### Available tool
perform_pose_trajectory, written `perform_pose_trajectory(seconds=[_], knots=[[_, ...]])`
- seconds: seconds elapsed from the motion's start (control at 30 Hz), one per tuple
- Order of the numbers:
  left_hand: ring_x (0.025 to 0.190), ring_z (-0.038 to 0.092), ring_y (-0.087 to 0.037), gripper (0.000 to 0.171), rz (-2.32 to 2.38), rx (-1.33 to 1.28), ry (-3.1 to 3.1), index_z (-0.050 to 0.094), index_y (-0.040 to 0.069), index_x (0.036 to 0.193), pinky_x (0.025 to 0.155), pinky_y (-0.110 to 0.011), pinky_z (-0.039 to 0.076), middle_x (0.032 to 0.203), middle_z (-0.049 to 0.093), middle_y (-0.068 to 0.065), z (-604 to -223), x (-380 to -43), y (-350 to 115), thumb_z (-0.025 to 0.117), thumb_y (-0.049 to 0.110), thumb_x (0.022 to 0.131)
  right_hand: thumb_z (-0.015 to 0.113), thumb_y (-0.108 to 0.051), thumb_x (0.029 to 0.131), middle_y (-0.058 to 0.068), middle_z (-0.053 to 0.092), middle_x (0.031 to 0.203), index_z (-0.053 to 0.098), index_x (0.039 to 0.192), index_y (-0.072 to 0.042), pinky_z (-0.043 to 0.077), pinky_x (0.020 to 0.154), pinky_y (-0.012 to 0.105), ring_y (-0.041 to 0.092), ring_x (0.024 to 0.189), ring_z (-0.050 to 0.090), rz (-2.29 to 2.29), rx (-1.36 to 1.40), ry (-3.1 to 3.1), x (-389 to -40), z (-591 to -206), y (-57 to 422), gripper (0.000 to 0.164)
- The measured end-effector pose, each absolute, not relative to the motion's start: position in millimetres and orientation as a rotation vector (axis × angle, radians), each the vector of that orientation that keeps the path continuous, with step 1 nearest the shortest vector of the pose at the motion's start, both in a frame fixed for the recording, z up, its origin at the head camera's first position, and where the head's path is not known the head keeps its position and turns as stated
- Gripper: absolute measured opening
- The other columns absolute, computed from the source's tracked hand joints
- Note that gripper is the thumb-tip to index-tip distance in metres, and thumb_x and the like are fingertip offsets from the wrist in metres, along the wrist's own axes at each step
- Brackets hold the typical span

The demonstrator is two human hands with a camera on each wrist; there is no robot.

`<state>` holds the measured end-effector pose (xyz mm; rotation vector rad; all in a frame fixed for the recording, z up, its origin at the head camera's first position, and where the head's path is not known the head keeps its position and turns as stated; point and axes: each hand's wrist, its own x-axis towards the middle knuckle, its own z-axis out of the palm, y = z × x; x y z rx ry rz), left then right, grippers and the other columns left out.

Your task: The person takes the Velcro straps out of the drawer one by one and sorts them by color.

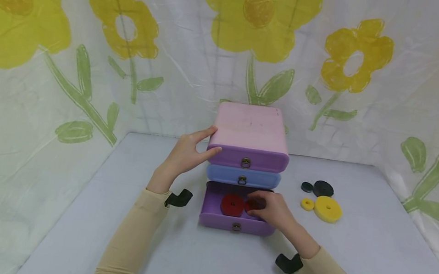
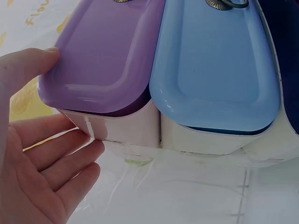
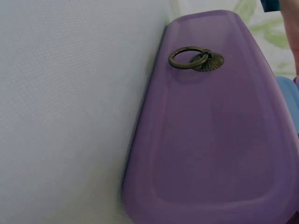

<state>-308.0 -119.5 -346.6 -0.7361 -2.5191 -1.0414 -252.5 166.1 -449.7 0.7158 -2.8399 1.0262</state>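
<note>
Bracing the drawer chest (image 1: 251, 134) with spread left hand (image 1: 186, 153), a person's right hand (image 1: 272, 209) pinches a small red disc (image 1: 254, 205) inside the open bottom drawer (image 1: 234, 224) beside a large red disc (image 1: 232, 204); black discs (image 1: 318, 187) and yellow discs (image 1: 324, 208) wait on the desk (image 1: 353, 256).

Head view high, facing down over drawer unit (image 1: 246, 159); wrist views very close, sharing its drawer fronts.
</note>
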Motion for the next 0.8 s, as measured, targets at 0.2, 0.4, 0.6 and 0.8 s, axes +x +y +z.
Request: perform_pose_trajectory(seconds=[0.2, 0.4, 0.6, 0.8], knots=[[0.131, 0.046, -0.019, 0.067, -1.04, -0.738, -2.514, 0.047, 0.015, 0.141, 0.108, -0.037, 0.039, 0.143, 0.048, 0.001, -346, -308, -119, 0.065, 0.049, 0.086, 0.082, -0.014, 0.073, 0.003, 0.071, 0.104, 0.07, 0.108, -0.01, 0.054, 0.085, 0.04, 0.021, 0.096, 0.065, 0.975, 0.751, -2.87, -258, -452, 166, 0.037], [0.132, 0.046, -0.019, 0.067, -1.047, -0.739, -2.516, 0.047, 0.016, 0.141, 0.108, -0.037, 0.039, 0.143, 0.047, 0.001, -347, -308, -119, 0.064, 0.05, 0.086, 0.081, -0.01, 0.073, 0.003, 0.07, 0.104, 0.071, 0.108, -0.01, 0.053, 0.086, 0.041, 0.021, 0.094, 0.063, 0.955, 0.76, -2.891, -262, -454, 166, 0.036], [0.132, 0.046, -0.019, 0.067, -1.052, -0.747, -2.511, 0.047, 0.015, 0.141, 0.108, -0.037, 0.039, 0.143, 0.048, 0.0, -348, -309, -119, 0.064, 0.049, 0.086, 0.082, -0.008, 0.072, 0.006, 0.068, 0.105, 0.07, 0.107, -0.008, 0.051, 0.087, 0.042, 0.022, 0.096, 0.061, 0.928, 0.811, -2.878, -265, -455, 163, 0.037], [0.132, 0.046, -0.019, 0.067, -1.047, -0.746, -2.511, 0.047, 0.015, 0.141, 0.108, -0.037, 0.039, 0.143, 0.048, 0.0, -346, -308, -119, 0.065, 0.048, 0.086, 0.082, -0.006, 0.07, 0.007, 0.068, 0.105, 0.07, 0.106, -0.007, 0.05, 0.088, 0.043, 0.023, 0.098, 0.059, 0.885, 0.821, -2.901, -266, -453, 162, 0.039]])
